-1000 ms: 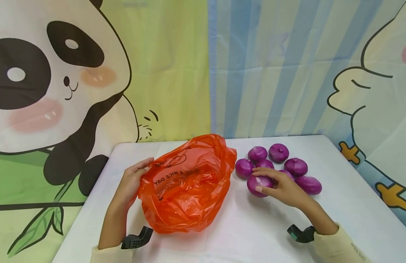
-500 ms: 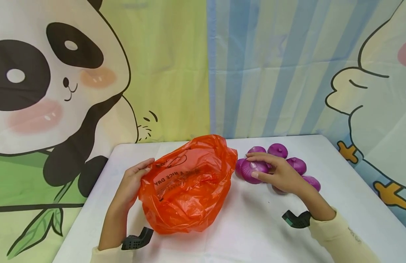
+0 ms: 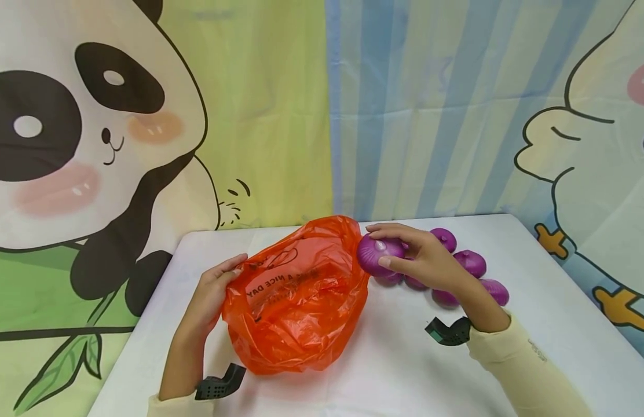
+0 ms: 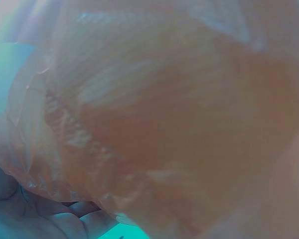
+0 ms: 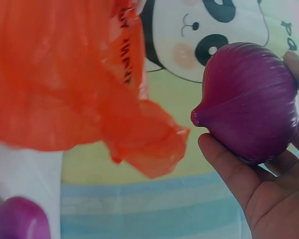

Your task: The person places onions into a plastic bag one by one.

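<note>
Your right grip [image 3: 423, 258], partly masking a round purple onion cluster [image 3: 470, 263], holds one glossy, pointed purple onion [image 3: 376, 255], your left grip [image 3: 212, 292] a crinkled translucent red plastic bag [image 3: 301, 324].

The right hand [image 3: 423, 258] kinda blocked some purple onions [image 3: 445, 299]. Left wrist view had the red bag [image 4: 164, 114] blurry, left hand [image 4: 50, 215] cropped.

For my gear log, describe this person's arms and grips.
Cream fabric left sleeve and right sleeve, the latter with small, unreadable dark lettering. Beside them: angular black left device and right device, the latter with a green patch. Left grip and right grip are ungloved.
</note>
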The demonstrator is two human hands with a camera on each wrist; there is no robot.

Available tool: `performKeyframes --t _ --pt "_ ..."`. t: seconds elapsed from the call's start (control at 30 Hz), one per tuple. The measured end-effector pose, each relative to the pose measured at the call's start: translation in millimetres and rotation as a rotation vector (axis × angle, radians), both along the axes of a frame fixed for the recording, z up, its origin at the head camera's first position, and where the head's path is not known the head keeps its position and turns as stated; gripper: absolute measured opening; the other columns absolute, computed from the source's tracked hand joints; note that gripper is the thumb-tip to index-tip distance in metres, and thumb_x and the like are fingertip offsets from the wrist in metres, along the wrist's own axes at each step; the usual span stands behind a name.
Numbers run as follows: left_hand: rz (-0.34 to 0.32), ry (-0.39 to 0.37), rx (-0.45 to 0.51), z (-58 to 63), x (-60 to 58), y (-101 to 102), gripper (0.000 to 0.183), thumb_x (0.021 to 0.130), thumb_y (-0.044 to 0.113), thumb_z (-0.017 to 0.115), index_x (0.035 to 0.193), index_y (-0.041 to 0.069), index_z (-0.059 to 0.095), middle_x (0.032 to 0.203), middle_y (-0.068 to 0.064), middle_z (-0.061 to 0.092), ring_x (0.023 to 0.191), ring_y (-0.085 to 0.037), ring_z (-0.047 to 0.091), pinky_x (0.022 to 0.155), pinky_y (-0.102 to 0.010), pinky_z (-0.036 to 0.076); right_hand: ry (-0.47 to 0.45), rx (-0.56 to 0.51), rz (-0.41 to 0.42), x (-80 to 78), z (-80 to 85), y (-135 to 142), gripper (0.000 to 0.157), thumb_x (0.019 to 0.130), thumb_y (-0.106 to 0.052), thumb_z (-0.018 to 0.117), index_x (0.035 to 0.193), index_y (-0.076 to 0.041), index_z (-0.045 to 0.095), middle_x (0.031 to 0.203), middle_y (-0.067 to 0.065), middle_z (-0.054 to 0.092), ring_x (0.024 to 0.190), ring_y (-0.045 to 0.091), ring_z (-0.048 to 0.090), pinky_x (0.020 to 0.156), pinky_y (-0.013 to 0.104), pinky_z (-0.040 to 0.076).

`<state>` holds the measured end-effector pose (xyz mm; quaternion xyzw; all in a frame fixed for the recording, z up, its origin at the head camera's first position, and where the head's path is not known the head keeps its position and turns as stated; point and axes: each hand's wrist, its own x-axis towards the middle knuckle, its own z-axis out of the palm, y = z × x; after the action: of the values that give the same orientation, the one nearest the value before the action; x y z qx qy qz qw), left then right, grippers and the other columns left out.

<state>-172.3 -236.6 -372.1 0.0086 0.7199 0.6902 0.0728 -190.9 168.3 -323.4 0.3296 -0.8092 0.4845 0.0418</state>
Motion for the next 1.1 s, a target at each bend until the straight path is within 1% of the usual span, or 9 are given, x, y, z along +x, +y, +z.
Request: performKeyframes --t 0.1,0.17,0.27,0.37,0.57,0.7,0.87,1.03,1.1 --pt "-0.006 -0.003 -0.003 -1.1 -1.3 0 0.045 0.105 0.013 0.035 0.148 0.003 0.038 0.149 -0.016 0.039 0.129 -0.034 0.047 0.089 -0.031 0.051 -0.008 -0.054 0.018 -1.3 5.8 -9 0.042 0.088 -0.009 0.071 0.129 -0.015 0.063 0.140 0.000 0.053 0.125 0.025 0.051 0.088 0.035 0.054" --pt "-0.009 -0.003 -0.006 -1.0 -0.9 0 0.045 0.105 0.013 0.035 0.148 0.003 0.038 0.149 -0.016 0.038 0.130 -0.034 0.046 0.089 -0.031 0.051 -0.010 -0.095 0.043 -3.3 7.4 -15 0.041 0.089 -0.007 0.071 0.129 -0.012 0.063 0.139 0.002 0.053 0.123 0.025 0.052 0.087 0.036 0.054" --pt "-0.013 -0.003 -0.008 -1.1 -0.8 -1 0.045 0.105 0.012 0.034 0.149 0.003 0.037 0.150 -0.016 0.038 0.130 -0.034 0.045 0.090 -0.031 0.051 -0.001 -0.130 0.081 -6.9 8.6 -23 0.042 0.088 -0.006 0.071 0.129 -0.011 0.063 0.139 0.002 0.053 0.123 0.025 0.052 0.086 0.037 0.055" --pt "-0.011 -0.001 -0.009 -0.9 -1.6 -2 0.045 0.105 0.012 0.034 0.148 0.003 0.038 0.149 -0.016 0.038 0.130 -0.034 0.046 0.090 -0.030 0.051 0.001 -0.131 0.092 -9.3 10.0 -31 0.043 0.088 -0.008 0.072 0.129 -0.012 0.063 0.139 0.000 0.053 0.121 0.024 0.053 0.085 0.037 0.055" --pt "-0.017 0.000 -0.007 -1.0 -2.9 -1 0.045 0.105 0.012 0.034 0.148 0.003 0.038 0.149 -0.016 0.039 0.130 -0.035 0.046 0.089 -0.031 0.051 0.003 -0.142 0.100 -11.0 14.5 -41 0.043 0.088 -0.008 0.072 0.129 -0.010 0.062 0.139 0.003 0.053 0.122 0.025 0.053 0.086 0.037 0.055" --pt "-0.019 0.002 -0.006 -1.9 -2.6 -2 0.045 0.105 0.013 0.035 0.149 0.003 0.037 0.149 -0.017 0.038 0.130 -0.035 0.045 0.090 -0.031 0.051 0.012 -0.167 0.121 -14.9 17.6 -48 0.042 0.088 -0.005 0.071 0.128 -0.009 0.063 0.139 0.004 0.053 0.123 0.025 0.052 0.087 0.037 0.054" --pt "-0.018 0.000 -0.009 -3.4 -2.4 -2 0.046 0.105 0.013 0.035 0.149 0.003 0.037 0.150 -0.017 0.037 0.129 -0.034 0.046 0.090 -0.034 0.050 -0.003 -0.212 0.160 -21.3 22.1 -57 0.040 0.088 -0.002 0.069 0.128 -0.005 0.062 0.139 0.005 0.053 0.126 0.022 0.051 0.089 0.038 0.053" --pt "-0.022 0.001 -0.008 -4.2 -3.5 -2 0.046 0.105 0.015 0.036 0.149 0.003 0.037 0.149 -0.018 0.038 0.127 -0.033 0.049 0.090 -0.036 0.051 -0.017 -0.212 0.169 -26.2 25.8 -66 0.040 0.088 -0.003 0.069 0.128 -0.005 0.062 0.139 0.004 0.054 0.125 0.022 0.052 0.089 0.038 0.053" --pt "-0.024 0.002 -0.009 -4.3 -4.1 -2 0.045 0.105 0.015 0.036 0.149 0.003 0.037 0.149 -0.018 0.039 0.126 -0.033 0.050 0.090 -0.038 0.050 -0.026 -0.200 0.162 -27.7 26.5 -69 0.041 0.088 -0.006 0.070 0.129 -0.007 0.063 0.138 0.003 0.054 0.123 0.021 0.053 0.088 0.037 0.054"
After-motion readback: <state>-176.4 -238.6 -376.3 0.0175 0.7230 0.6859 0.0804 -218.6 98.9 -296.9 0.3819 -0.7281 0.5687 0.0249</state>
